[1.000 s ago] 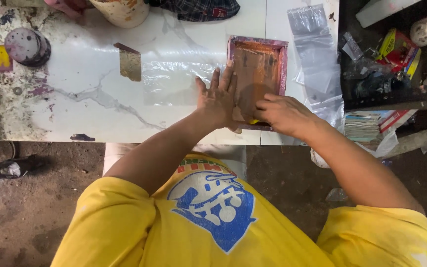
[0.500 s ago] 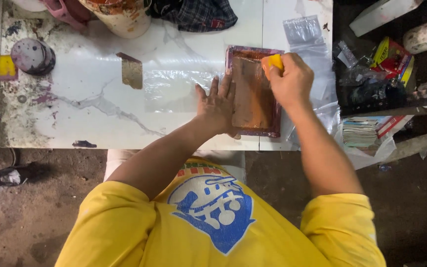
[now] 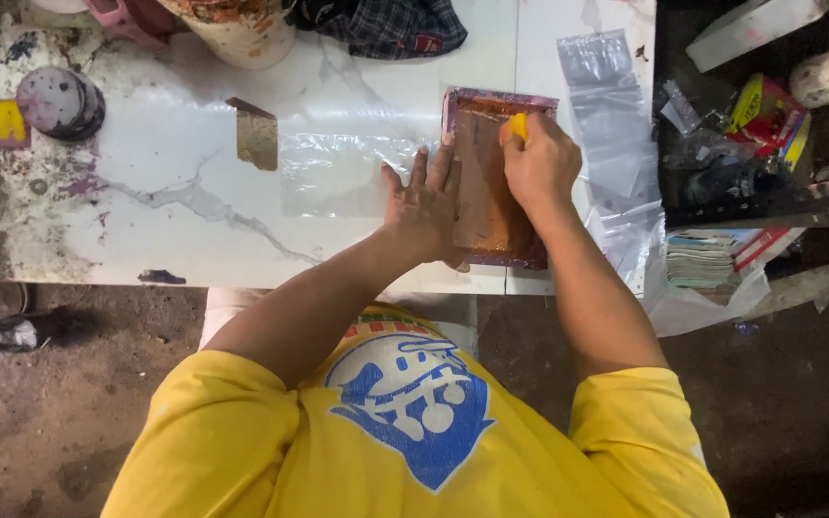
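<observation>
Frame: small rectangular screen frame, purple-stained rim, brown mesh, flat on the worktop near the front edge, right of centre.
Left hand: flat, fingers spread, pressing on the frame's left rim and the worktop beside it. Holds nothing, just pins the frame.
Right hand: closed tight around a yellow scraper, set on the mesh at the frame's far end (only the yellow tip shows past the fingers).
Film: clear plastic sheet lying flat on the worktop, just left of the frame, its edge under or at the left hand (cannot tell which).
Bags: clear plastic bags along the worktop's right edge, just right of the frame, drooping over the front right corner.
Card: tan piece, mid-worktop, left of the film, apart from it.
Bucket: stained, at the back edge, cut off by the picture's top.
Cloth: dark checked, back edge, right of the bucket.
Discs: grey stained stack near the back left corner, with a yellow block just left of it.
Shelf: off the right edge, cluttered with packets and papers.
Worktop surface: white marble pattern, purple stains along the left edge.
</observation>
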